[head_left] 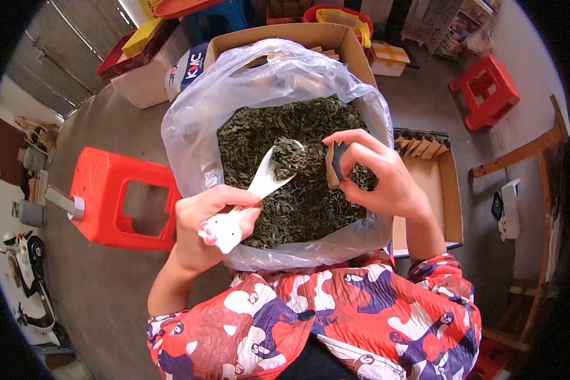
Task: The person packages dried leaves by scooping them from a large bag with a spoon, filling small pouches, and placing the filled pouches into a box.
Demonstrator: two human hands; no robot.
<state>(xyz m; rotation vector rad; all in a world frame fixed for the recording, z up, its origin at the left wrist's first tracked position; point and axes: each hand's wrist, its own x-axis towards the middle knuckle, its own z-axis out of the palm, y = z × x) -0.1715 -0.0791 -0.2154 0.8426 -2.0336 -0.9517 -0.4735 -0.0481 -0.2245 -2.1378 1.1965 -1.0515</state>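
Note:
My left hand (212,218) grips the handle of a white spoon (264,180), whose end is shaped like a small animal face. Dried leaves (287,158) are heaped in the spoon's bowl. To its right, my right hand (383,171) pinches a small brown paper bag (333,166) by its edges, and a dark inside shows at its mouth. The spoon and the bag are a short way apart. Below both hands lies a mass of dried leaves (316,215) in a clear plastic bag (193,133), which lines a cardboard box (354,54).
Right of the leaves stands a shallow cardboard tray (451,196) with a row of small paper bags (424,147) along its far end. A red plastic stool (107,196) is at the left, another red stool (487,92) at the far right. A wooden frame (519,152) stands on the right.

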